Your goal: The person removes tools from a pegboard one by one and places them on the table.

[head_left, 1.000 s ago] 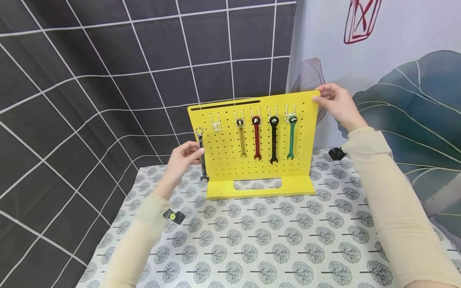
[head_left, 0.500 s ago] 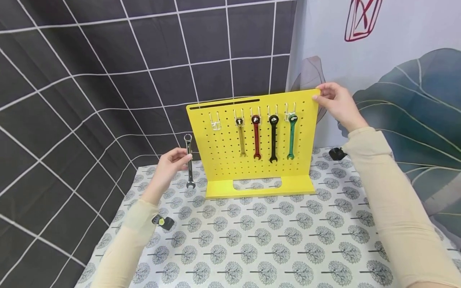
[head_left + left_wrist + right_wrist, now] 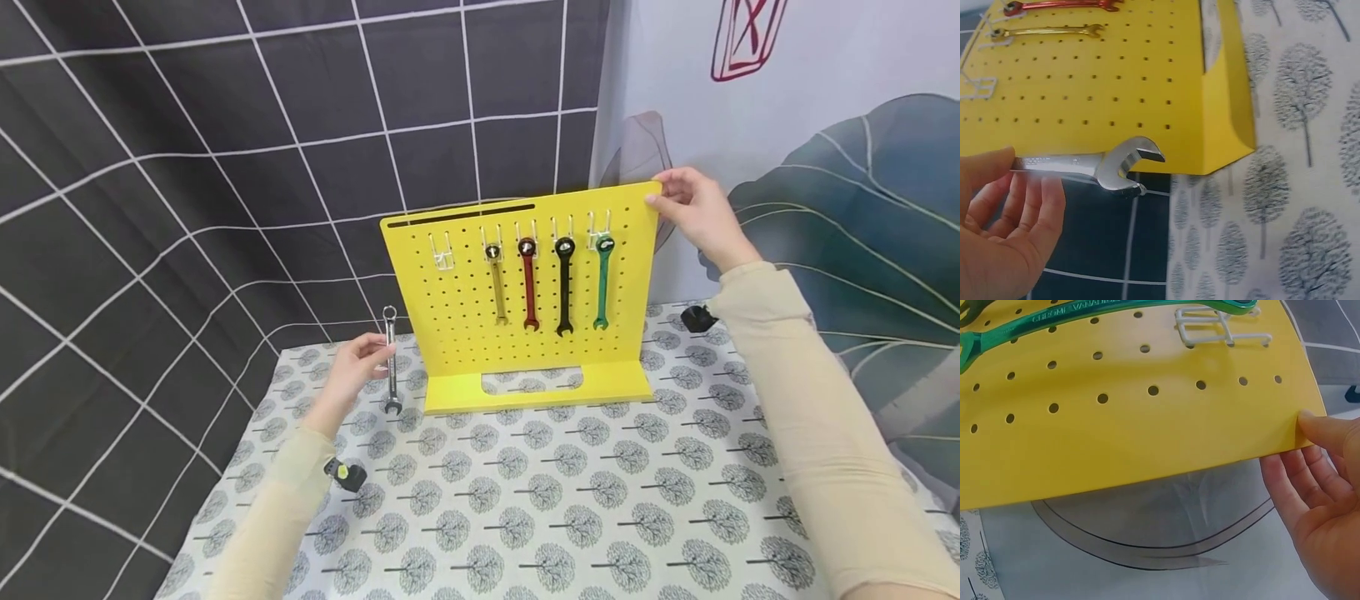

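Our left hand (image 3: 351,372) pinches silver wrench (image 3: 392,379) beside yellow pegboard (image 3: 465,343); our right hand (image 3: 699,212) grips pegboard's top corner. Apparently unloading step; next likely calls for lowering wrench onto patterned cloth (image 3: 517,525).

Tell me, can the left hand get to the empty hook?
Probably yes. The left hand, pinching the silver wrench, is beside the yellow board, and nothing seems to block the empty hook.

Homelike setting with dark gridded cloth (image 3: 326,92), tree-print tablecloth (image 3: 525,496), and leaf-patterned backdrop (image 3: 862,208).
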`<act>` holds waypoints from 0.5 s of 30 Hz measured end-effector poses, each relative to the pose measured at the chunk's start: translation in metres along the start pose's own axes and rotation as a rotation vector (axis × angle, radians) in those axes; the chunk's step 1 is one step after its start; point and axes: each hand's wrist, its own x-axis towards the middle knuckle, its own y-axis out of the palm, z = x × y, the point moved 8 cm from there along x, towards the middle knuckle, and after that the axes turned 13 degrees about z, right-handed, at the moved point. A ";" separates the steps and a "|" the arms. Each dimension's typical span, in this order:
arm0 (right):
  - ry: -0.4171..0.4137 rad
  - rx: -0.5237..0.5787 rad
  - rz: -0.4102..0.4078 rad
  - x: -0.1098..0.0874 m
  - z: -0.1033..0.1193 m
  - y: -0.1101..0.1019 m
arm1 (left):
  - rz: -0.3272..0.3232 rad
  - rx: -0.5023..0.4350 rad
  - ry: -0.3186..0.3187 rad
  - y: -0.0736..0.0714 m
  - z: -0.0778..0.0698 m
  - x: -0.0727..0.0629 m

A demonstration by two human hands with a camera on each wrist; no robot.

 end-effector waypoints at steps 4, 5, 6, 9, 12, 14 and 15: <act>0.011 0.002 0.003 -0.002 -0.001 0.000 | 0.012 -0.018 -0.047 0.005 0.014 0.001; 0.008 0.001 0.001 -0.002 0.000 -0.001 | 0.016 -0.025 -0.056 0.007 0.017 0.002; 0.003 0.002 -0.002 -0.002 0.000 -0.001 | 0.015 -0.033 -0.061 0.008 0.020 0.004; -0.012 0.016 -0.006 -0.001 0.002 -0.001 | 0.004 -0.036 -0.082 0.010 0.027 0.007; -0.019 0.022 -0.009 -0.001 0.002 -0.001 | -0.003 -0.008 -0.094 0.011 0.034 0.009; -0.016 0.024 -0.009 -0.002 0.002 0.000 | -0.002 0.011 -0.105 0.012 0.038 0.010; -0.014 0.024 -0.008 -0.002 0.002 0.001 | 0.001 0.011 -0.108 0.013 0.041 0.011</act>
